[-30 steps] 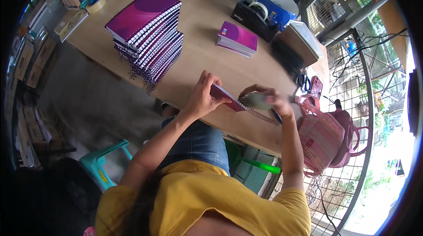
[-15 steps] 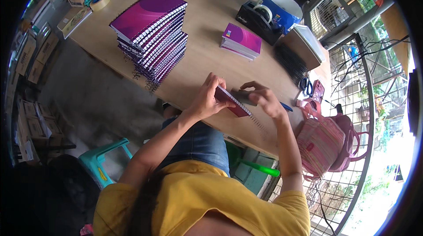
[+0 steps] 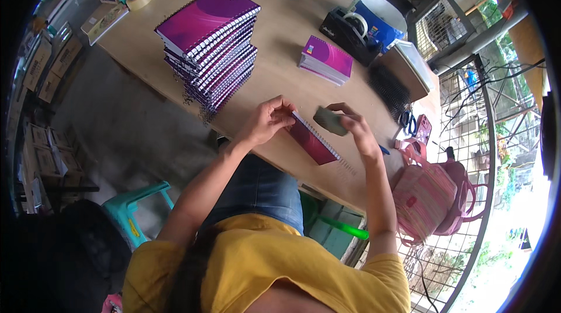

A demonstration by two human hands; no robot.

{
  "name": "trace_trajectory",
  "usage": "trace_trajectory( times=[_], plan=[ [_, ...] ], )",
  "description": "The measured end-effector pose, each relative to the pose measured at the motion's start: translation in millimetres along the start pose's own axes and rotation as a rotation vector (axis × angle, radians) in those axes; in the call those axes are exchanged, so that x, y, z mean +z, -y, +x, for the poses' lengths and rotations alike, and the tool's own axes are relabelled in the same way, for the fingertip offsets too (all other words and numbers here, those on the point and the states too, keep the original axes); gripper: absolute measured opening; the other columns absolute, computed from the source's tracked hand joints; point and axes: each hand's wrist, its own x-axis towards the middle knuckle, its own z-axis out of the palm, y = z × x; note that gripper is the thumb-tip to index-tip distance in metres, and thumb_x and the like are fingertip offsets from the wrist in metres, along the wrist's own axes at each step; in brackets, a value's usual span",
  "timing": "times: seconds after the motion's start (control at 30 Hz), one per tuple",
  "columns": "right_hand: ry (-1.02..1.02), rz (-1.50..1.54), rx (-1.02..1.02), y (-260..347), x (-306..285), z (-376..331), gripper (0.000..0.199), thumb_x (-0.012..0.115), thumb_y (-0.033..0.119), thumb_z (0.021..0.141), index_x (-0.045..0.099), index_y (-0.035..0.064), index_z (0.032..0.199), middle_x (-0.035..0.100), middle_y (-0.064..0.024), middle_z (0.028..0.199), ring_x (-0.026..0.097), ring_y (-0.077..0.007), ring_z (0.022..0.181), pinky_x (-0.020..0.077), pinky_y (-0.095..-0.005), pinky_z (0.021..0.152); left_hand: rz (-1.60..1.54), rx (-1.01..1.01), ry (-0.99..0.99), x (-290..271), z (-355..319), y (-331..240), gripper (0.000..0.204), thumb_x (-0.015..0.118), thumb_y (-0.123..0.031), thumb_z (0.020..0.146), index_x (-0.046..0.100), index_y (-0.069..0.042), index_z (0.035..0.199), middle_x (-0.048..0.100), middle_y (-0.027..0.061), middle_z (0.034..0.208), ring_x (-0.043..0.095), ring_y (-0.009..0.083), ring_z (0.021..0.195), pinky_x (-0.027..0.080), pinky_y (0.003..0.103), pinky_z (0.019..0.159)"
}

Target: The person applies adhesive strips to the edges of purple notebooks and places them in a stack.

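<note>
My left hand (image 3: 267,123) pinches the upper end of a small maroon-purple notebook (image 3: 311,145), which is tilted up near the front edge of the table. A wire coil (image 3: 347,166) runs along the notebook's punched edge and sticks out past its lower right end. To the right, my right hand (image 3: 360,132) is closed on a grey-green block (image 3: 331,122), held a little apart from the notebook. What the block is made of I cannot make out. Beyond my hands lies a short stack of small purple notebooks (image 3: 327,59).
A tall stack of coil-bound purple notebooks (image 3: 210,27) stands at the left. Along the right are a black tape dispenser (image 3: 349,35), black coils (image 3: 388,90), scissors (image 3: 407,120), a phone (image 3: 424,128) and a pink striped bag (image 3: 429,199). A teal stool (image 3: 131,199) stands lower left.
The right hand has taken up the grey-green block from beside the notebook and raised it. My left fingers have shifted to the notebook's upper end, showing more of its cover.
</note>
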Motion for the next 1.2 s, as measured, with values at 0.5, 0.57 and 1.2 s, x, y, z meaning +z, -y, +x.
trace_trajectory(
  times=[0.5,0.57,1.2],
  plan=[
    [-0.244,-0.464,-0.022,-2,2,-12,0.050,0.064,0.039,0.095,0.064,0.0091,0.135,0.051,-0.0206,0.143,0.061,-0.0331,0.117,0.0495,-0.0421,0.097,-0.082,0.081,-0.079,-5,-5,1,0.037,0.070,0.009,0.088,0.054,-0.007,0.117,0.060,0.0012,0.103,0.060,0.0074,0.093,0.055,0.024,0.082],
    [-0.445,-0.803,-0.018,-7,-13,-51,0.057,0.069,0.039,0.091,0.059,0.0101,0.140,0.050,-0.0222,0.143,0.054,-0.0399,0.126,0.0457,-0.0473,0.103,-0.109,0.083,-0.106,-3,-12,-13,0.043,0.069,0.007,0.089,0.053,-0.006,0.126,0.062,0.0023,0.105,0.060,0.0062,0.091,0.054,0.023,0.079],
    [-0.357,-1.238,-0.347,82,20,-35,0.058,0.077,0.025,0.081,0.058,0.0092,0.133,0.058,-0.0140,0.121,0.057,-0.0347,0.114,0.0386,-0.0536,0.105,-0.085,-0.010,-0.177,25,-21,-58,0.070,0.068,0.002,0.092,0.037,-0.009,0.154,0.071,0.0040,0.098,0.057,0.0004,0.079,0.044,0.016,0.068]
  ],
)
